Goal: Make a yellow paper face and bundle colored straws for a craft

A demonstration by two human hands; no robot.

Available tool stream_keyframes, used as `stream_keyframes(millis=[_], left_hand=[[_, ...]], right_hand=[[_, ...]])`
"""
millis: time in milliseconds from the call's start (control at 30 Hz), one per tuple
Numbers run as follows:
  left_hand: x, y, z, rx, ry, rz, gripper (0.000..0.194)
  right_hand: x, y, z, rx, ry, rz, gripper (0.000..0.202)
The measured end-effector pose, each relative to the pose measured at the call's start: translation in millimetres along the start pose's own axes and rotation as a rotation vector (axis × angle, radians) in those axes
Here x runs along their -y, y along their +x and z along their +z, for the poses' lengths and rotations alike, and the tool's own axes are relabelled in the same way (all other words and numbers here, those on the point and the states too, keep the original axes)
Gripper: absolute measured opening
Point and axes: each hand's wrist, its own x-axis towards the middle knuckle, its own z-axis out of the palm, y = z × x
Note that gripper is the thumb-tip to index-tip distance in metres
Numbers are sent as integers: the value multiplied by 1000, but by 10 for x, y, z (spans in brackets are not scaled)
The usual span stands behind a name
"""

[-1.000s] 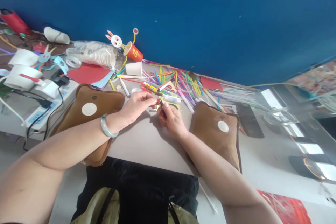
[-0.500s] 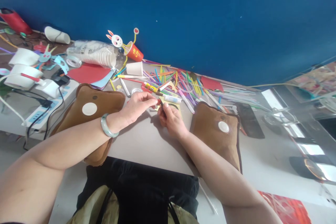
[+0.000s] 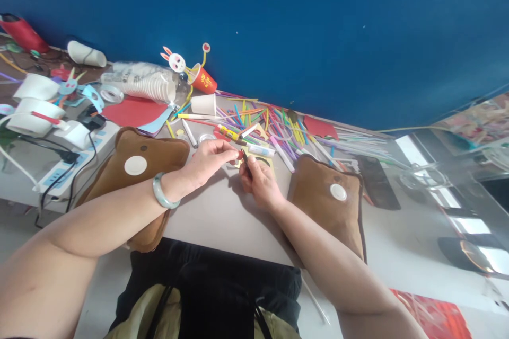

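A person's two bare hands meet above a pale grey tabletop point(image 3: 222, 212), fingertips close together: the left hand point(image 3: 209, 163), thumb against fingers, pinches a small red piece point(image 3: 240, 154), while the right hand point(image 3: 260, 181) is curled around a small dark tool point(image 3: 246, 161), its tip at the red piece. The tool looks like little scissors; whether its blades are parted cannot be told. From the left, a brown plush cushion with a white round disc point(image 3: 159, 152) lies under the left forearm, which wears a pale green, smooth ring-shaped bangle point(image 3: 164, 190); resting weight there should help steady the pinch. Fine work like this calls for holding the red piece by its very edge, the left thumb well back from the tool's tip, and turning the piece rather than twisting the right wrist. Short, light squeezes would likely serve better than one hard bite, since so small a piece could bend or slip. Just beyond the right hand lie a white tube-shaped marker point(image 3: 260, 150) and a pale yellow flat sheet point(image 3: 271, 167), partly hidden; farther right, a second brown plush cushion point(image 3: 328, 211) sits by the right forearm.
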Motion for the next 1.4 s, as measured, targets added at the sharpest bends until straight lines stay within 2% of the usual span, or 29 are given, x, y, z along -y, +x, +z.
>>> stream_keyframes(millis=[867,1400], left_hand=[[-1,-3,6,12,12,16,14],[-14,-5,10,-15,-13,-5,15]], right_hand=[[-10,4,-6,3,-2,-8,56],[0,3,-1,-40,7,-2,53]])
